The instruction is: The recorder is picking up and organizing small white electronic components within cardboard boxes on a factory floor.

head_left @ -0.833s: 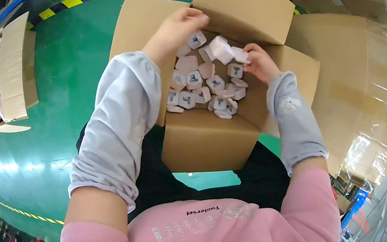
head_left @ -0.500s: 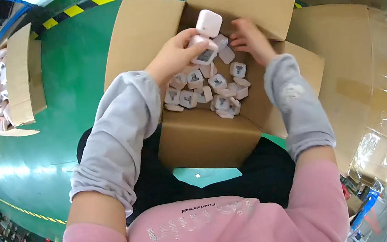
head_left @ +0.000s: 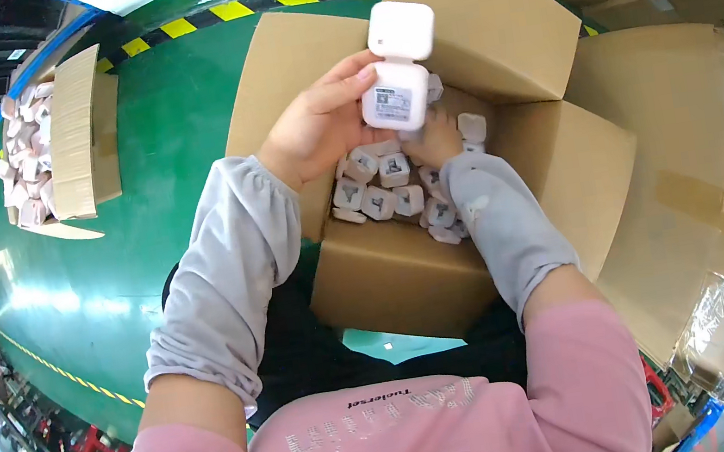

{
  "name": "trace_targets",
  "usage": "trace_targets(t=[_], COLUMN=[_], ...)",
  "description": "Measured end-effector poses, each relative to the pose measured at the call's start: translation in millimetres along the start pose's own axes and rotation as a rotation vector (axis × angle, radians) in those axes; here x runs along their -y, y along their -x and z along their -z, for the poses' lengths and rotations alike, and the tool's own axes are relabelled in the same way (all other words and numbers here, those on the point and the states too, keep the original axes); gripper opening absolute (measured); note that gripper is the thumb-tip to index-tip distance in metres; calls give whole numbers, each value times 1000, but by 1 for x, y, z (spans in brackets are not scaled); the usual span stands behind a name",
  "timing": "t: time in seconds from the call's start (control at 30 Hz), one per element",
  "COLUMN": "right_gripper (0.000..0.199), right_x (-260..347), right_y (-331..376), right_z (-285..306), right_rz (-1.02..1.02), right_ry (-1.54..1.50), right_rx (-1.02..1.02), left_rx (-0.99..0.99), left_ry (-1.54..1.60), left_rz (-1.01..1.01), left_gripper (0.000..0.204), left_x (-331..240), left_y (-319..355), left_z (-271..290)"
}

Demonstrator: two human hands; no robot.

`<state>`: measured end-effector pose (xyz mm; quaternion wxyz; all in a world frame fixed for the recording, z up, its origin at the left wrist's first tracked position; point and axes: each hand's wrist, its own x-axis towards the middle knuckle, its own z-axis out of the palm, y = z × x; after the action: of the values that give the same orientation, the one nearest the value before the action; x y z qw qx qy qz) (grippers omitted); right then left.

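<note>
My left hand (head_left: 322, 118) is closed on a small white plastic case (head_left: 397, 97) over the open cardboard box (head_left: 397, 272). The case looks folded open: two rounded-square halves, one above the other, the lower bearing a printed label and the upper a small dark dot. My right hand (head_left: 436, 142) reaches down into the box just below the case, among many similar small cases (head_left: 393, 170). Its fingers are partly hidden behind the held case and blurred, so what they hold does not show. Several cases in the box show dark shapes inside their pale frames.
The box stands between my knees with its flaps (head_left: 494, 10) spread outward. At the left, another carton (head_left: 92, 140) holds a heap of pale pink-white cases. Large cardboard cartons (head_left: 677, 141) stand close on the right. Yellow-black tape (head_left: 231, 10) runs along the green floor beyond.
My right hand has moved from the box's right side down and left into the cases. My left hand has turned the case so its label faces up. The whole view has shifted slightly.
</note>
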<state>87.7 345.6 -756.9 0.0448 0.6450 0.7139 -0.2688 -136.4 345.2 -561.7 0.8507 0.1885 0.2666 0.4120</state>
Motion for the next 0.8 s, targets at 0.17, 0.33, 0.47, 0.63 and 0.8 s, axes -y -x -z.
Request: trace_targets(t=[0.17,0.33,0.47,0.63,0.8], right_gripper=[93,78,64,52,65], right_x=[36,-15,-27,-5,4], right_y=[-1,-36,-34,17,27], right_z=[-11,-7,29,118,150], right_rz=[-62,77,22,-103,-15], right_ry=[-79,-39,-557,-1512,-1685], right_rx=[-81,-26,348,936,1006], left_rx=[-108,-105,-113,-180,-262], left_ry=[-18,68,85,28,-51], left_rz=[-107,-175,-188,-163,-148], left_gripper=[45,37,41,39,39], left_x=[-9,-11,-10,-12,-15], left_y=[12,-2,-4,7,10], left_z=[12,18,21,24,23])
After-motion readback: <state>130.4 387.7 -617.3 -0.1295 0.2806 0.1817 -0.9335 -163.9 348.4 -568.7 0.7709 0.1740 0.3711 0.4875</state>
